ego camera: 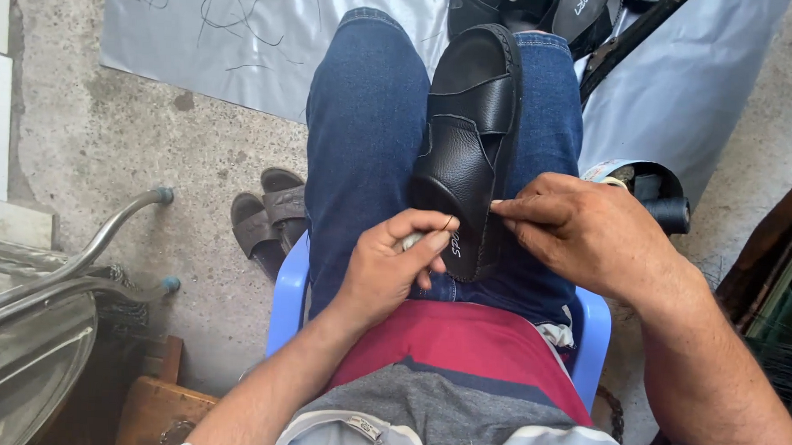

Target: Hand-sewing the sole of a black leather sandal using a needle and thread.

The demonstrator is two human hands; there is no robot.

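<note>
Sandal (469, 137) of black leather lies lengthwise along the person's lap, toe end far, heel end near, resting on the jeans (363, 151). The left hand (395, 262) is pinched shut on a small metal tool (410, 240) with a thin loop at the sandal's near edge; the right hand (580, 233) presses fingertips together against the sole's right edge. A slip seems possible: the shoe balances on the thighs, and a hard pull could tip it off or drive the tool into a finger. The tool's tip is hidden, any thread too fine to confirm. Far sandals (269, 214) on the concrete floor (153, 144) are partly cut off.
</note>
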